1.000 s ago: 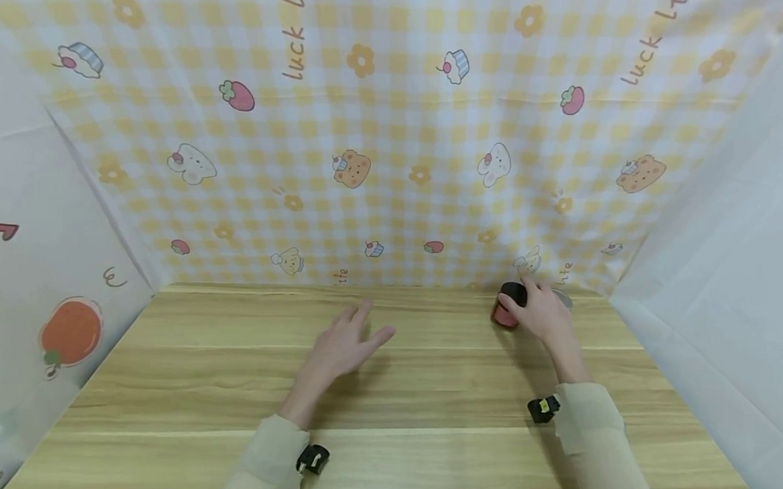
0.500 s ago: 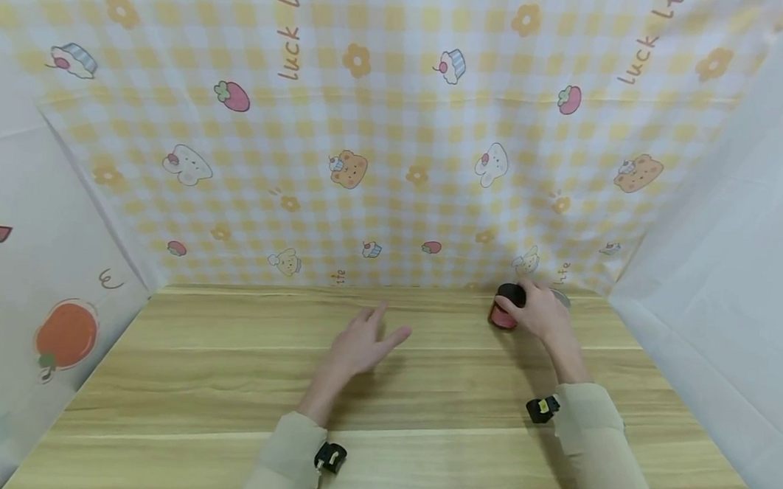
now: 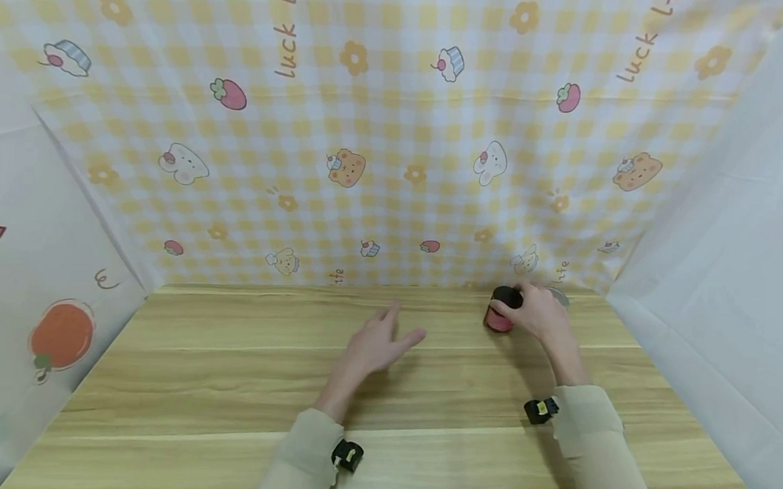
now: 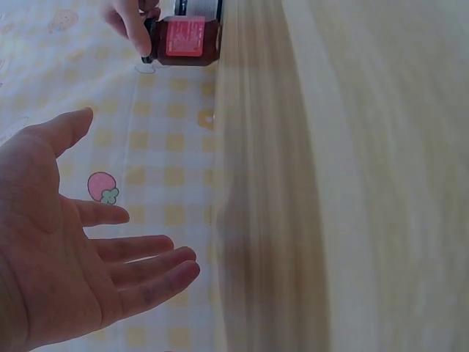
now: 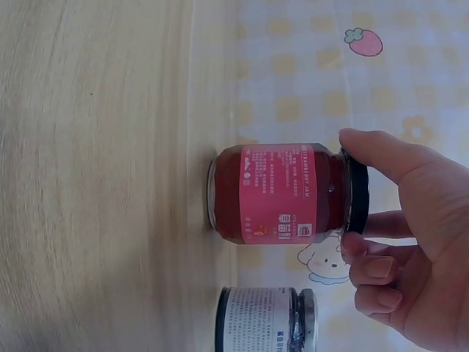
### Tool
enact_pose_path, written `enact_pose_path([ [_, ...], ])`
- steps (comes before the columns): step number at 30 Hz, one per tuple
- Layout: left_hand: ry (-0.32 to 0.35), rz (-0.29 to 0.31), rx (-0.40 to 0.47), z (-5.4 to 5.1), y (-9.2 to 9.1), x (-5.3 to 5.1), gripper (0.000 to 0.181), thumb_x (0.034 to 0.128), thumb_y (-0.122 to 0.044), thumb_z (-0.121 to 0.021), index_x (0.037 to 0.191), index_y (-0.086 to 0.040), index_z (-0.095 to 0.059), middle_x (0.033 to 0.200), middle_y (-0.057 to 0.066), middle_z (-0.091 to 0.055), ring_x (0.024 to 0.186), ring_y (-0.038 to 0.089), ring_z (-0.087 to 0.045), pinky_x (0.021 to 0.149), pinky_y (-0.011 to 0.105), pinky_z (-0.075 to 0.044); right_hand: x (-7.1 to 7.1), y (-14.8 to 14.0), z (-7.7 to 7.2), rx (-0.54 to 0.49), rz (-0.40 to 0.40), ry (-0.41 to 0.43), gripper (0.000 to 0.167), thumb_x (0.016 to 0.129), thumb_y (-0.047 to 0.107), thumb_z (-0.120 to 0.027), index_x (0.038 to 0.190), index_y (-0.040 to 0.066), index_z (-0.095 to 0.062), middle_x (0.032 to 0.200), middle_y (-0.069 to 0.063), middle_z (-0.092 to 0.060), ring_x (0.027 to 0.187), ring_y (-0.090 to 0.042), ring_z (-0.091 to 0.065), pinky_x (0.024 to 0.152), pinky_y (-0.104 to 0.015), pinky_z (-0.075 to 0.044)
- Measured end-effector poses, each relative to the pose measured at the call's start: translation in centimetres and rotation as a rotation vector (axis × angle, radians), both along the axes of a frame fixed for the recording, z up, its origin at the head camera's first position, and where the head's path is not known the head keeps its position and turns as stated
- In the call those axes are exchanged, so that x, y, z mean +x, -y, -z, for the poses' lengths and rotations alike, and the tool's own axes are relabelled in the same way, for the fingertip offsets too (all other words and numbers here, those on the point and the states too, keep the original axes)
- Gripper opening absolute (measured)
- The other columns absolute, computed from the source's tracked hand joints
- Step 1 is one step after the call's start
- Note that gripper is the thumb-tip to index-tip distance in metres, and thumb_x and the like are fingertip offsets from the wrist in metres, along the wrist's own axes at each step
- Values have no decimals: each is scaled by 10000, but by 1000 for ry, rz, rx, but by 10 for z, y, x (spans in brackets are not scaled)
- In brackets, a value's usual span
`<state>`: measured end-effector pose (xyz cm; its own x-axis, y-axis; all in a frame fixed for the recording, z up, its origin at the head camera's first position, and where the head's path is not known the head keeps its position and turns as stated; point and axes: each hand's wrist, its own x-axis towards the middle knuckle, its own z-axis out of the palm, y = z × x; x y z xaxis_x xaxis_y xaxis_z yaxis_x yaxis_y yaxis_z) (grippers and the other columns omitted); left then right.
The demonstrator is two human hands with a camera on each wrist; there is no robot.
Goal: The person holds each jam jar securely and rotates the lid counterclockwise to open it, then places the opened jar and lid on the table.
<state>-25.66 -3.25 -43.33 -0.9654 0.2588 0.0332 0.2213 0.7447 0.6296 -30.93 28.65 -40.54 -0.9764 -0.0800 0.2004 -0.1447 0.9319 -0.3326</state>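
Note:
A jar of strawberry jam (image 5: 278, 194) with a pink label and black lid (image 5: 357, 194) stands upright near the table's back edge. My right hand (image 3: 541, 311) pinches the lid between thumb and fingers, as the right wrist view shows closely. Just right of it is a can with a white label (image 5: 256, 319) and a silvery top, partly hidden behind the right hand in the head view. My left hand (image 3: 376, 341) hovers over the middle of the table, fingers extended and thumb spread, holding nothing. The left wrist view shows its palm facing the jar.
The wood-grain table (image 3: 225, 383) meets a yellow checked cloth (image 3: 398, 127) hung behind it. White sheets (image 3: 730, 255) hang along both sides. A black wrist camera (image 3: 347, 456) sits at each cuff.
My left hand has moved right, toward the jam jar. My right hand and the jar have shifted slightly left, widening the gap to the can.

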Motion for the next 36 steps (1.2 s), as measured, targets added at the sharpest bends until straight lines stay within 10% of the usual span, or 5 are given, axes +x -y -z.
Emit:
enact_pose_path([
  [36, 76, 92, 148, 4, -56, -6, 873, 943, -601, -599, 1600, -122, -282, 1577, 200, -362, 1418, 385, -385, 1116, 550, -351, 13, 18, 5, -123, -55, -11, 575, 805, 486, -773, 1040, -29, -673, 816, -147, -677, 672, -252, -620, 562, -355, -491],
])
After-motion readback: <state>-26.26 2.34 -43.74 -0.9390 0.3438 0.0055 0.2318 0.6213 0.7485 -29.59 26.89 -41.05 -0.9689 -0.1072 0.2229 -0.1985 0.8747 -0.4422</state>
